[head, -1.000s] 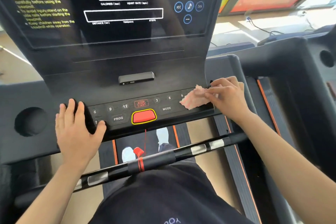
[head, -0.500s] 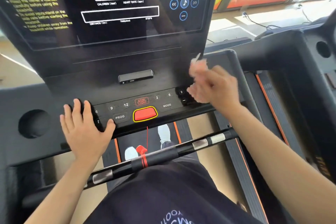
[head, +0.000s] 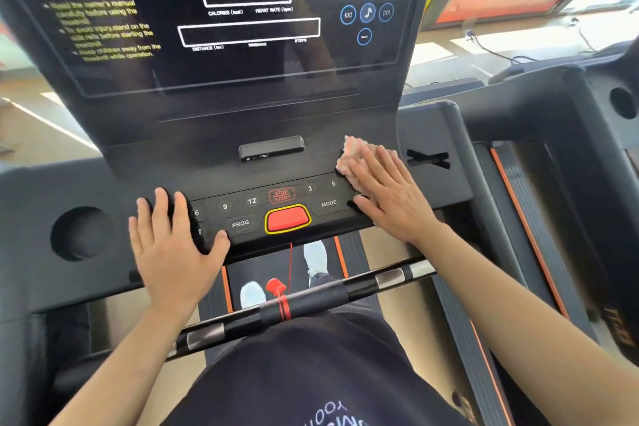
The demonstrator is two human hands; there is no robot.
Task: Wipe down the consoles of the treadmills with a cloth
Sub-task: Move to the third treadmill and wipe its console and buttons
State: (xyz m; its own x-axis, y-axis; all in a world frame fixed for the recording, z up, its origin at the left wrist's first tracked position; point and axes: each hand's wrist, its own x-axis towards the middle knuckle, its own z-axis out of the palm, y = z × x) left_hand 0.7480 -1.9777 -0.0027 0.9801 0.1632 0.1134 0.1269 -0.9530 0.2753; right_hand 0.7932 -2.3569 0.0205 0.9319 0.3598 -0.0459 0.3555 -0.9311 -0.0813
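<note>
A pale pink cloth [head: 353,157], nubby and crumpled, lies right of centre in the frame on the matte black console [head: 214,156], just above the "6" key at the right end of the button strip. The right hand [head: 390,195] lies flat on it, fingers spread, its grip pressing the cloth down rather than pinching it. The left hand [head: 173,242] rests palm down with fingers spread on the strip's left end, holding nothing. Between the hands sits a glossy red stop button [head: 287,220] ringed in yellow. Above rises the dark reflective display panel [head: 221,21]. Below, a black bar with silver bands [head: 311,301] crosses the frame, red cord wound round it.
</note>
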